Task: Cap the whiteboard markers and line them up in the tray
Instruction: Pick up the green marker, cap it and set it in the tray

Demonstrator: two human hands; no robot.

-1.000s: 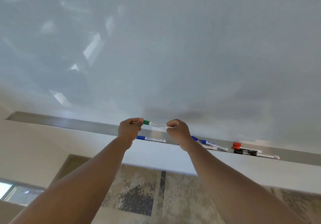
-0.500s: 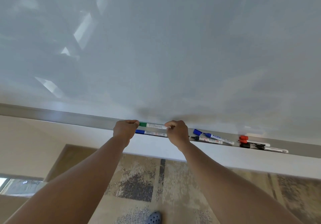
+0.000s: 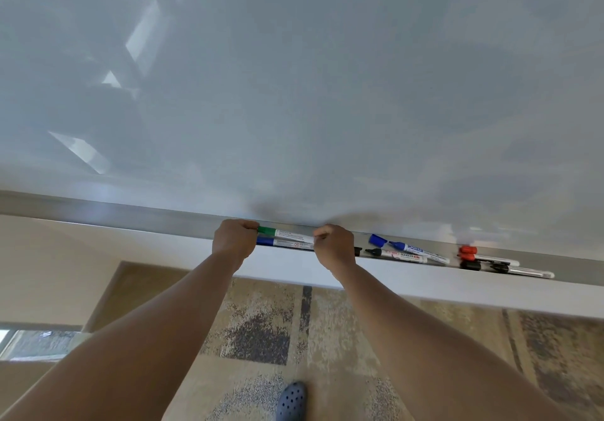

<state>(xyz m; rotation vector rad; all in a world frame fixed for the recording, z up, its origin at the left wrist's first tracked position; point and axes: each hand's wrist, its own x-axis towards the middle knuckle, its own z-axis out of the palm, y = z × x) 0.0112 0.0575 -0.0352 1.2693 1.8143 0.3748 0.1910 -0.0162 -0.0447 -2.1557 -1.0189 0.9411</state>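
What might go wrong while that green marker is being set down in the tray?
Both hands, left hand and right hand, hold the green marker just behind the capped blue marker, so a nudge might roll that one over the tray edge. To the right, an uncapped blue marker and a loose blue cap lie crooked; the right forearm could knock them.

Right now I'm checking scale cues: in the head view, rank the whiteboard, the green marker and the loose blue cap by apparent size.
1. whiteboard, by far the largest
2. green marker, ends hidden by both hands
3. loose blue cap
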